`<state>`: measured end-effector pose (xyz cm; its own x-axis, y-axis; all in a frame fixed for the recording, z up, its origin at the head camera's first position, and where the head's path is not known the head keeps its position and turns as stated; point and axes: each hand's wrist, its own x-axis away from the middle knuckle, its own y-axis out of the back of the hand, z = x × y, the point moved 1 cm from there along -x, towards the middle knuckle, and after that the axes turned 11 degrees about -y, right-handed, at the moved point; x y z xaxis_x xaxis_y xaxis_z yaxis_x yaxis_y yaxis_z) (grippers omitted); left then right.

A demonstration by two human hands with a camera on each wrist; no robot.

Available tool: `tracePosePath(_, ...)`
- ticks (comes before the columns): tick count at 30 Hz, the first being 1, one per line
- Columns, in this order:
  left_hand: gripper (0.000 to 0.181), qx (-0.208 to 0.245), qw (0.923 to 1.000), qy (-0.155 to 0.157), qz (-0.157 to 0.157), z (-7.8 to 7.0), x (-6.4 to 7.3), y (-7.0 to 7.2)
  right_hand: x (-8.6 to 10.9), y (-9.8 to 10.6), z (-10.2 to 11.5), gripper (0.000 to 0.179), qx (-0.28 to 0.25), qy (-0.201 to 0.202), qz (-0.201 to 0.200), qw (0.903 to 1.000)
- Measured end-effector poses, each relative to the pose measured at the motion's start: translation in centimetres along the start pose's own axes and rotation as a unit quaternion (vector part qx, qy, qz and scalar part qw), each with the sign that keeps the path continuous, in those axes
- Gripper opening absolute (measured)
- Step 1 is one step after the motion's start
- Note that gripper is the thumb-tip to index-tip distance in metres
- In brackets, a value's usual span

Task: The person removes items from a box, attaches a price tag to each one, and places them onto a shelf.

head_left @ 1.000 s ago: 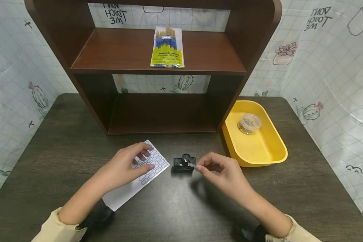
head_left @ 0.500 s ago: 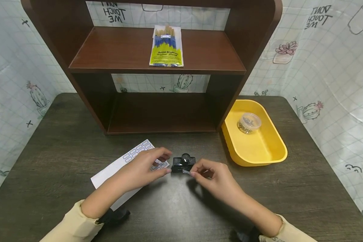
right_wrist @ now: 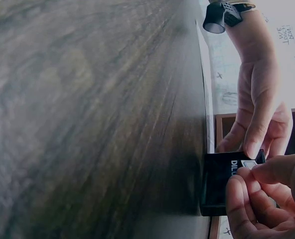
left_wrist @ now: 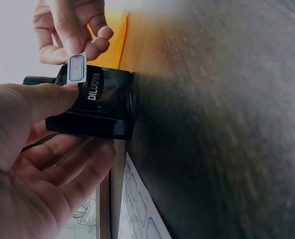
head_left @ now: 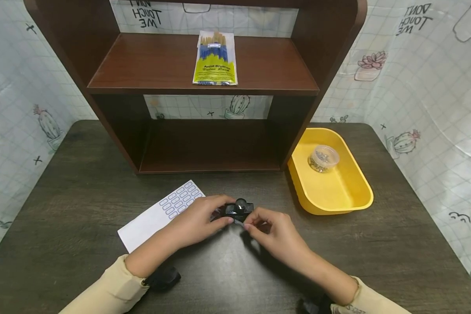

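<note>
A squat black perfume bottle with a rounded cap stands on the table; "DILUOYA" is lettered on its front. My left hand grips its left side, thumb on the front face and fingers behind, as the left wrist view shows. Between thumb and finger, my right hand pinches a small blue-bordered white sticker. The sticker overlaps the front of the bottle beside the lettering, its lower end right at my left thumb tip. Beside my left hand lies the sheet of stickers, partly covered by that hand.
Behind the bottle rises a dark brown shelf unit, with a pack of artist brushes on its upper board. To the right, a yellow tray holds a clear round tub of small metallic pieces.
My left hand has moved right, off the sticker sheet, and taken hold of the bottle. My right hand has brought the sticker down and slightly left, to the bottle's front.
</note>
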<state>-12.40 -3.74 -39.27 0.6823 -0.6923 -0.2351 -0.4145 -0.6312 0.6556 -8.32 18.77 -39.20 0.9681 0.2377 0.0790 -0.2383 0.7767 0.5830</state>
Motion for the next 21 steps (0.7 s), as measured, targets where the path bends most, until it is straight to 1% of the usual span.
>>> tracePosePath(7, 0.033, -0.007, 1.0000, -0.002, 0.002, 0.11, -0.25, -0.07, -0.09, -0.18, 0.16, 0.011, 0.010, 0.003, -0.014, 0.9998)
tracePosePath(14, 0.031, -0.024, 0.9995, -0.021, -0.007, 0.14, -0.52, -0.01, -0.10, -0.42, 0.20, 0.007, 0.025, 0.007, -0.019, 0.9995)
tracePosePath(21, 0.029, -0.042, 0.9987, -0.022, -0.015, 0.22, -0.68, -0.27, -0.06, -0.61, 0.07, 0.008, 0.025, 0.012, -0.022, 0.9994)
